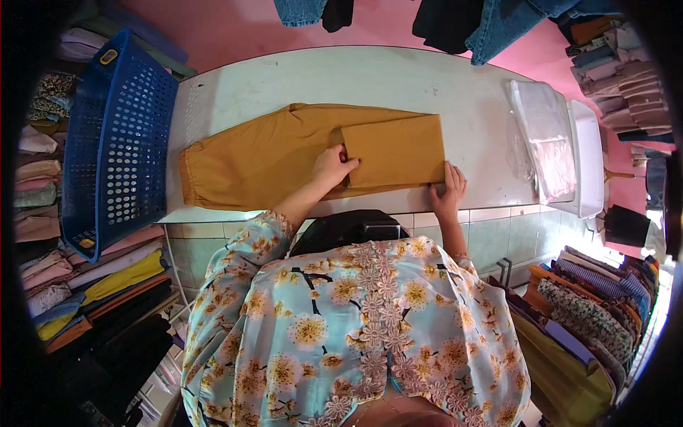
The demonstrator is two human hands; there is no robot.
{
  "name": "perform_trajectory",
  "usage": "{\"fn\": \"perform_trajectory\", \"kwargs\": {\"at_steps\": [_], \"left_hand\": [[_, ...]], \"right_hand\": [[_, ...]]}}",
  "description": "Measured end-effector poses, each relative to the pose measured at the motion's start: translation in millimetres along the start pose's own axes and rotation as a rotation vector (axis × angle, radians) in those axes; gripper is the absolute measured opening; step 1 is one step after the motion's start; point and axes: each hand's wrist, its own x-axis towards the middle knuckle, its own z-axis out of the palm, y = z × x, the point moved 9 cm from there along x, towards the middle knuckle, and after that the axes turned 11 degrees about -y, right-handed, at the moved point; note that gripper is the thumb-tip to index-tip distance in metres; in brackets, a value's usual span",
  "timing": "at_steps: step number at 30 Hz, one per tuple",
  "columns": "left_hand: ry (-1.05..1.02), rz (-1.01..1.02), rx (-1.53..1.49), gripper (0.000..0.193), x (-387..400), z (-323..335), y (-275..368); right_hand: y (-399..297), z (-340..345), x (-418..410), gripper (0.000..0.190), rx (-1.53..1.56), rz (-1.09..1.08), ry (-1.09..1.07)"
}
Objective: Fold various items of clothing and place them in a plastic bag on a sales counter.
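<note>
Mustard-coloured trousers [256, 155] lie sideways on the white table, their gathered elastic waistband [190, 173] towards the left. At the right end the legs are doubled back, making a flat rectangular flap [395, 152] over the rest. My left hand [336, 166] pinches the flap's free left edge between thumb and fingers. At the fold on the right, my right hand [449, 187] touches the lower corner, fingers along the edge and thumb near the bottom. Its fingers are apart, and no cloth shows gripped in it.
A blue perforated plastic basket [133, 144] stands on the table's left end. Clear plastic bags [549, 139] lie at the right beside a white plastic tray [589, 160]. Denim garments [507, 26] hang over the back edge. Folded clothes [40, 187] and hanging clothes [581, 304] flank both sides.
</note>
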Motion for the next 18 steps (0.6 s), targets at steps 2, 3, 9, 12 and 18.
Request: {"fn": "perform_trajectory", "kwargs": {"at_steps": [2,3,9,12,18], "left_hand": [[-0.06,0.002,-0.04,0.048,2.6,10.7,-1.4],[0.065,0.121,-0.242,0.044,2.8,4.5,3.8],[0.201,0.337,-0.44,0.029,-7.9,-27.9,36.0],[0.191,0.4,-0.429,0.028,-7.1,-34.4,38.8],[0.26,0.481,-0.339,0.04,-26.6,-49.9,27.9]], "right_hand": [[2.5,1.8,-0.2,0.074,0.021,0.02,0.047],[2.3,-0.6,2.0,0.075,0.045,0.034,0.09],[-7.9,-1.5,12.1,0.078,-0.057,0.044,0.144],[-14.1,-0.4,14.1,0.073,-0.077,0.024,0.149],[-35.0,7.6,20.2,0.05,-0.318,-0.111,0.125]]}}
